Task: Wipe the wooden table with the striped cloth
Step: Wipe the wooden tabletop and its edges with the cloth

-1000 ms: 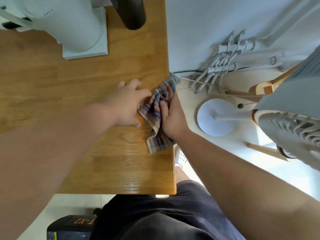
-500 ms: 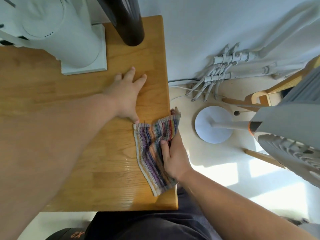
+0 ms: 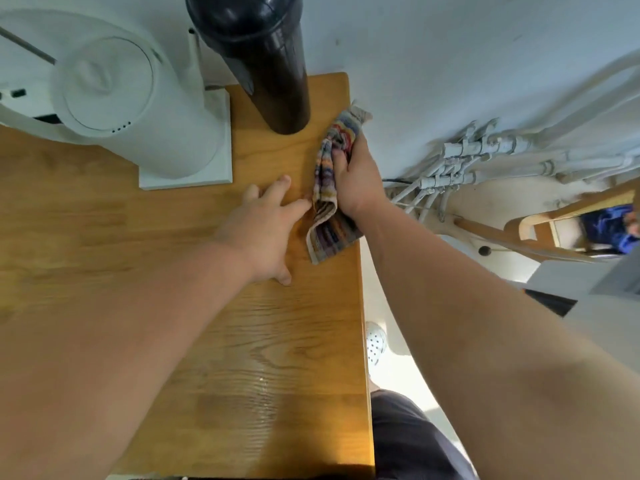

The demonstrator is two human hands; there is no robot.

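The wooden table (image 3: 277, 368) fills the left and middle of the head view. Along its right edge lies the striped cloth (image 3: 327, 209), bunched and multicoloured, its far end reaching past the table's back right corner. My right hand (image 3: 356, 181) presses down on the cloth and grips its upper part. My left hand (image 3: 266, 230) lies flat on the wood just left of the cloth, fingers spread, fingertips touching the cloth's edge.
A white kettle (image 3: 114, 95) on a white square base (image 3: 221, 168) stands at the back left. A tall black cylinder (image 3: 266, 64) stands at the back, close to the cloth. Right of the table are the floor, grey pipes (image 3: 460, 168) and a wooden chair (image 3: 540, 223).
My right hand has pushed the cloth away from me along the table's right edge, from the near part up toward the back corner. The cloth is more bunched. My left hand stayed flat.
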